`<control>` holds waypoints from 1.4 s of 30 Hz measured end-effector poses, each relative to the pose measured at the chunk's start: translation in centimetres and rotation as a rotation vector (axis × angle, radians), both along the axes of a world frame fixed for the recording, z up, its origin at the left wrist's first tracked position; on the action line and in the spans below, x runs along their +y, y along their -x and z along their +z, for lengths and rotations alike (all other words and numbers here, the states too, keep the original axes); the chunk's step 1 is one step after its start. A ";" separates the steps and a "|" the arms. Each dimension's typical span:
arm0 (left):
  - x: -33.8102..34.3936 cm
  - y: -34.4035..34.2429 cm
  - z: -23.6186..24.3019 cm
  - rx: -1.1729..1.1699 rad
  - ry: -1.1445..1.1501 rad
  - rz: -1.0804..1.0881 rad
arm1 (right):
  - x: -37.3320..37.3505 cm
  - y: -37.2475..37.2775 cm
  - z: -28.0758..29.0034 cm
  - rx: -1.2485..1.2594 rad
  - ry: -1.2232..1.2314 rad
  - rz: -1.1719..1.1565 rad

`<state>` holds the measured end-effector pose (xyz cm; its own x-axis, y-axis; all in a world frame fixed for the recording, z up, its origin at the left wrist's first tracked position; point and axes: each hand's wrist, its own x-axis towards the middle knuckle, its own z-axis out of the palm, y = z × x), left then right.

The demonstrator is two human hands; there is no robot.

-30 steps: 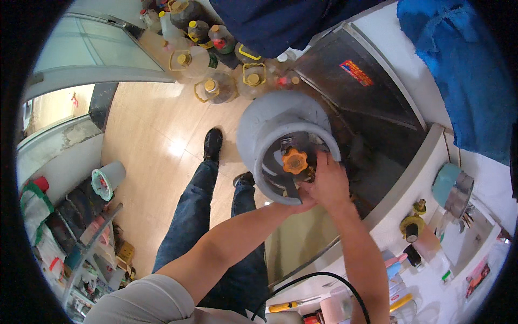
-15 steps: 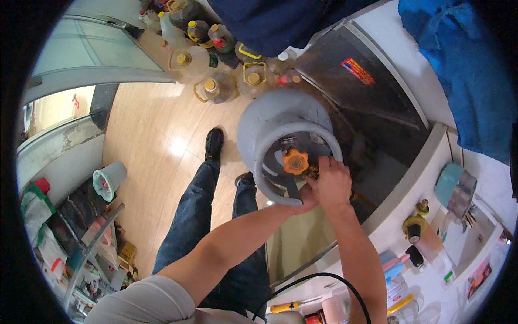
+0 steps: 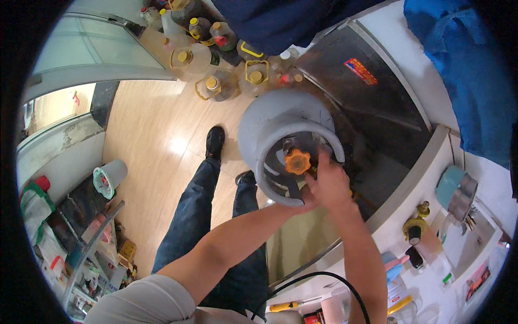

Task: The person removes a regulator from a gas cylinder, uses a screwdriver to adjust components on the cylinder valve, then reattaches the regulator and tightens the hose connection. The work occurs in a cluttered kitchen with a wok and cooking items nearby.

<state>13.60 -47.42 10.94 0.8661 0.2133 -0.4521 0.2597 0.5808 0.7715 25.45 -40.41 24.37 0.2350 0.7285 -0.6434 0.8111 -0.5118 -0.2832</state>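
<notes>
A grey gas cylinder [image 3: 270,108] stands before me, with an orange valve knob [image 3: 297,161] inside its curved collar. My right hand [image 3: 329,181] reaches into the collar right of the knob, fingers bent around a brass fitting that it largely hides. My left hand [image 3: 305,201] is low at the collar's near side, partly behind the right one; its fingers are hidden. A dark, grimy open recess [image 3: 388,162] lies to the right of the cylinder.
Several capped plastic jugs [image 3: 213,86] crowd the floor behind. A white bucket [image 3: 108,181] and cluttered rack [image 3: 89,243] are at left. The right counter [image 3: 480,178] holds a pan, regulator [image 3: 415,227] and utensils. Blue cloth [image 3: 453,81] hangs upper right.
My right hand's fingers shift on the fitting beside the knob, one now reaching higher along the inside of the collar. My left hand stays low at the collar.
</notes>
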 end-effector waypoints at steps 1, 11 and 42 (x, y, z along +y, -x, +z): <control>0.0 0.2 0.1 0.011 0.077 0.024 | 0.8 -0.1 0.4 0.065 0.116 -0.056; 1.8 -0.2 1.7 0.098 -0.003 -0.088 | -0.5 -0.3 -0.8 -0.009 -0.106 0.067; 2.7 -0.1 2.9 0.235 -0.183 -0.285 | -0.6 0.0 -0.2 -0.022 -0.071 0.059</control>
<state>13.69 -44.68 13.86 0.7798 0.0751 -0.6215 0.5716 0.3193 0.7558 25.41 -40.99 24.15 0.2034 0.7849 -0.5852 0.8456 -0.4421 -0.2990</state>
